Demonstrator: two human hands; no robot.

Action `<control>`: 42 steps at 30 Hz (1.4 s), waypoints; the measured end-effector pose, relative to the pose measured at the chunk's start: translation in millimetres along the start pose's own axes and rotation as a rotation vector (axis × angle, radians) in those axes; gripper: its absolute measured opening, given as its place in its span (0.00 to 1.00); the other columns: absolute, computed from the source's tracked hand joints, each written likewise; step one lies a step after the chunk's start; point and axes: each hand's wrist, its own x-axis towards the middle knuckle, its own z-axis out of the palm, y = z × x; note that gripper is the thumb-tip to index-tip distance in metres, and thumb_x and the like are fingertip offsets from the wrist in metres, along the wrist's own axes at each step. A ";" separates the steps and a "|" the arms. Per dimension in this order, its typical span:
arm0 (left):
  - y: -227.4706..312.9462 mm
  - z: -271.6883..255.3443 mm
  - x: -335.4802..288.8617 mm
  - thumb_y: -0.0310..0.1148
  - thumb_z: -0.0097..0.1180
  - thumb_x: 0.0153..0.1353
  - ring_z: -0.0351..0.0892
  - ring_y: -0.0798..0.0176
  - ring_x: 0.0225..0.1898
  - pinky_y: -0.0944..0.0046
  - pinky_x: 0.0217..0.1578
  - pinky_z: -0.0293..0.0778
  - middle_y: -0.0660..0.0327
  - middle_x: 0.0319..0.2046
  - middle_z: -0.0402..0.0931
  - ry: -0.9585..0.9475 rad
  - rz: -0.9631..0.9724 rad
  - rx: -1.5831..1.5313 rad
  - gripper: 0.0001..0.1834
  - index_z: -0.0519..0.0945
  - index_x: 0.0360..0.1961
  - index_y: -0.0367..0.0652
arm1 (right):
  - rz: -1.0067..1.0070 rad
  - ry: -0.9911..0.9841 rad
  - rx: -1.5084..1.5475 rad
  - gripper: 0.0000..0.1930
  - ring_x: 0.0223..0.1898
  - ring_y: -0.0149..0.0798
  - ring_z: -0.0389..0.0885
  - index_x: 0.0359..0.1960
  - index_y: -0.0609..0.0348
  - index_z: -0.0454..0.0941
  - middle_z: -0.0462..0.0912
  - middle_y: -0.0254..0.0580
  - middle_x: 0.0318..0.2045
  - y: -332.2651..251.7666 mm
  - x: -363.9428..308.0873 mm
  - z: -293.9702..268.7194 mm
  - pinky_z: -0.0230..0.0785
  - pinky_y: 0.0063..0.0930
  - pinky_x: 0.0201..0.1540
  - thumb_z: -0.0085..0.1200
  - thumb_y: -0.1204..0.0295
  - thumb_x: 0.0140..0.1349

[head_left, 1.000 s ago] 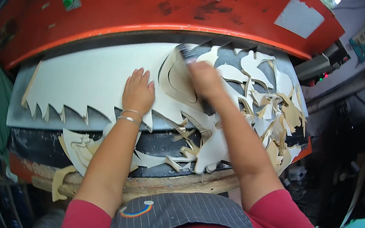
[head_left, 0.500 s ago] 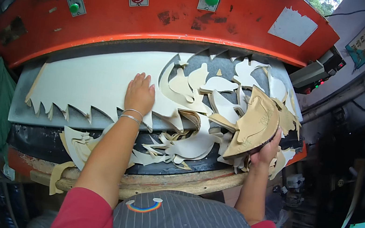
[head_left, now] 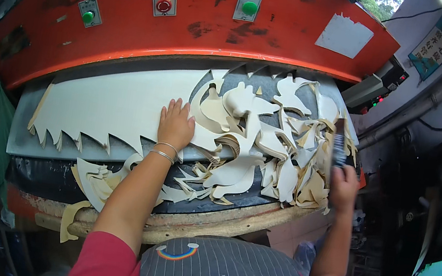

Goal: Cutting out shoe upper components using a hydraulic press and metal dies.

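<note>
My left hand (head_left: 176,124) rests flat on a stack of white sheet material (head_left: 116,94), near its cut right end. The sheet's front edge is jagged with curved cut-outs, and its underside looks tan. Over at the right, my right hand (head_left: 344,185) is closed round the lower end of a dark, narrow thing that looks like a cutting die (head_left: 339,143) seen edge-on; motion blurs it. Beside that hand lies a heap of white and tan offcuts (head_left: 289,174), curved and pointed, partly piled on one another.
A red machine beam (head_left: 203,27) with green and red push buttons spans the back. The grey metal bed (head_left: 26,137) lies below it, with a worn wooden rail (head_left: 208,223) along the front. More offcuts (head_left: 95,179) hang near the front left. A control box (head_left: 380,85) stands at the right.
My right hand has moved right, turning the half-moon tan-faced thing from face-up to edge-on, away from the heap. White offcuts at the middle have shifted. My left hand stays on the sheet.
</note>
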 end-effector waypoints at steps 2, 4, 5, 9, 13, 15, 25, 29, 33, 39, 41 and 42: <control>10.7 -9.9 4.0 0.37 0.48 0.61 0.55 0.49 0.66 0.47 0.65 0.48 0.52 0.61 0.64 -0.140 -0.038 -0.103 0.23 0.71 0.56 0.41 | -0.104 -0.050 -0.061 0.18 0.34 0.53 0.76 0.34 0.62 0.76 0.78 0.51 0.31 -2.4 2.6 42.7 0.68 0.40 0.38 0.59 0.58 0.54; 9.7 -18.4 12.5 0.37 0.48 0.61 0.56 0.49 0.65 0.46 0.65 0.48 0.51 0.60 0.64 -0.172 -0.042 -0.182 0.22 0.71 0.56 0.41 | -0.167 -0.274 -0.379 0.22 0.36 0.53 0.76 0.32 0.62 0.76 0.77 0.52 0.31 -9.9 5.6 71.7 0.67 0.43 0.39 0.61 0.54 0.50; 10.1 -20.5 16.0 0.36 0.48 0.60 0.56 0.49 0.65 0.45 0.65 0.48 0.51 0.60 0.65 -0.208 -0.059 -0.262 0.22 0.71 0.55 0.40 | -0.217 -0.277 -0.441 0.20 0.38 0.54 0.75 0.33 0.62 0.76 0.77 0.51 0.32 -11.8 5.3 82.7 0.67 0.43 0.40 0.61 0.55 0.51; -4.5 -2.2 7.6 0.35 0.47 0.61 0.58 0.49 0.64 0.47 0.65 0.49 0.51 0.59 0.66 -0.079 -0.035 -0.177 0.21 0.72 0.54 0.40 | -0.553 0.016 -0.115 0.15 0.40 0.54 0.74 0.36 0.62 0.75 0.76 0.51 0.36 -88.7 18.4 110.7 0.67 0.42 0.43 0.60 0.63 0.53; 2.4 0.6 3.4 0.34 0.46 0.61 0.59 0.50 0.64 0.51 0.65 0.51 0.51 0.58 0.66 0.027 0.044 -0.093 0.20 0.71 0.54 0.38 | -0.621 -0.286 0.342 0.13 0.43 0.53 0.74 0.41 0.65 0.75 0.76 0.53 0.38 -168.2 27.2 181.7 0.67 0.40 0.48 0.54 0.69 0.57; 8.4 -0.3 5.4 0.33 0.45 0.62 0.59 0.51 0.64 0.53 0.65 0.51 0.51 0.58 0.66 0.029 0.043 -0.103 0.21 0.70 0.55 0.38 | -0.601 -0.338 0.248 0.17 0.44 0.56 0.75 0.42 0.68 0.75 0.76 0.59 0.40 -191.1 39.0 230.2 0.68 0.40 0.49 0.54 0.66 0.56; 13.6 -4.4 6.5 0.31 0.43 0.63 0.59 0.49 0.64 0.52 0.65 0.51 0.45 0.59 0.63 -0.027 -0.037 -0.139 0.30 0.54 0.65 0.36 | -0.100 -0.412 0.598 0.11 0.30 0.40 0.79 0.30 0.65 0.79 0.82 0.43 0.27 -192.3 61.5 303.1 0.71 0.30 0.35 0.54 0.67 0.58; 8.0 -8.1 6.8 0.29 0.44 0.62 0.61 0.47 0.62 0.52 0.64 0.53 0.42 0.58 0.64 -0.018 -0.066 -0.094 0.32 0.51 0.66 0.35 | 0.033 -0.405 0.773 0.10 0.30 0.30 0.76 0.31 0.63 0.79 0.81 0.39 0.28 -187.3 84.6 267.9 0.68 0.23 0.33 0.53 0.68 0.61; 16.2 -4.7 8.1 0.28 0.42 0.62 0.61 0.48 0.62 0.52 0.65 0.51 0.45 0.59 0.63 -0.023 -0.079 -0.128 0.33 0.49 0.67 0.37 | -0.132 -0.572 0.247 0.18 0.36 0.50 0.81 0.37 0.68 0.78 0.82 0.56 0.34 -210.5 82.1 278.3 0.72 0.33 0.41 0.57 0.61 0.56; 13.1 -4.1 5.6 0.27 0.39 0.62 0.66 0.45 0.57 0.49 0.63 0.54 0.45 0.58 0.65 0.037 -0.074 -0.161 0.34 0.44 0.67 0.33 | -0.117 -0.580 0.244 0.20 0.39 0.60 0.80 0.32 0.69 0.78 0.81 0.62 0.34 -251.3 59.9 296.0 0.72 0.44 0.43 0.56 0.58 0.55; 19.6 -2.7 5.9 0.26 0.38 0.62 0.67 0.44 0.56 0.49 0.63 0.55 0.45 0.58 0.65 0.081 -0.070 -0.139 0.33 0.44 0.67 0.33 | -0.185 -0.449 0.371 0.17 0.34 0.57 0.81 0.30 0.68 0.76 0.81 0.60 0.29 -237.8 58.4 306.9 0.73 0.42 0.37 0.54 0.61 0.57; 21.9 -1.8 8.0 0.27 0.39 0.61 0.65 0.45 0.58 0.51 0.63 0.54 0.44 0.57 0.65 0.032 -0.085 -0.182 0.35 0.43 0.68 0.34 | -0.054 -0.422 0.573 0.15 0.30 0.51 0.80 0.29 0.67 0.76 0.80 0.54 0.26 -226.2 60.1 309.8 0.73 0.39 0.32 0.53 0.63 0.59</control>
